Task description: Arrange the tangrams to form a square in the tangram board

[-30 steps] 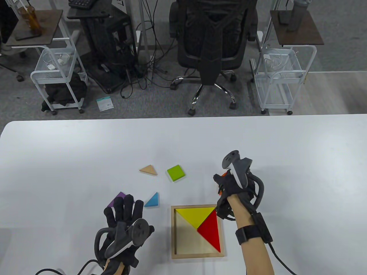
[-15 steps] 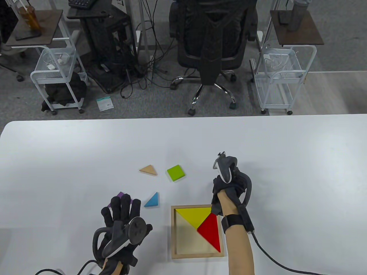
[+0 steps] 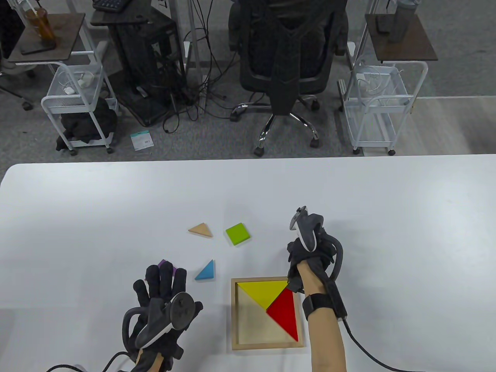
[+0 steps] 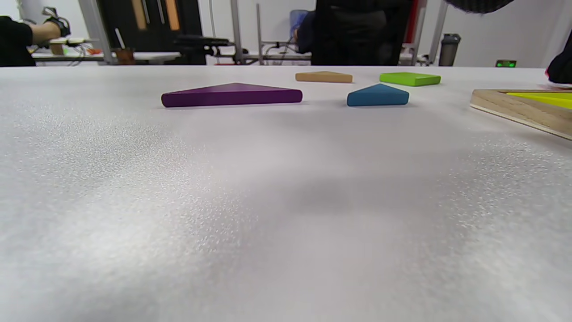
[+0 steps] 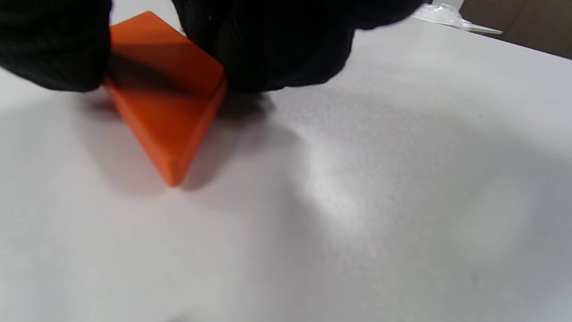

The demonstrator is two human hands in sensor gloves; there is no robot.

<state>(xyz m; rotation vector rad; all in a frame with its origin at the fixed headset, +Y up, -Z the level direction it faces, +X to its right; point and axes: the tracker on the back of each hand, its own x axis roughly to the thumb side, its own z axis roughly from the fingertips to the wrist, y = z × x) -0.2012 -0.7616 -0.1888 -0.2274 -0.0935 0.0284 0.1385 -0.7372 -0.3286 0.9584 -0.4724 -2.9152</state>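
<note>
The wooden tangram board [image 3: 234, 314] lies near the table's front edge and holds a yellow triangle [image 3: 261, 292] and a red triangle [image 3: 286, 314]. My right hand [image 3: 302, 257] hovers just beyond the board's far right corner. In the right wrist view its fingers [image 5: 268, 44] pinch an orange piece [image 5: 165, 98] that touches the table. My left hand [image 3: 164, 277] is flat with straight fingers, partly covering a purple triangle [image 3: 162, 262]. A blue triangle [image 3: 205, 270], a green square [image 3: 237, 233] and a tan triangle [image 3: 201, 230] lie loose between the hands.
The white table [image 3: 387, 217] stretches wide to the right and left. Beyond its far edge stand an office chair [image 3: 286, 58] and two white wire carts [image 3: 77, 100]. A person's sleeve [image 4: 18, 40] shows far off in the left wrist view.
My right hand has turned and shifted left toward the board's corner with the orange piece. My left hand has slid back toward the near edge, uncovering less of the purple triangle.
</note>
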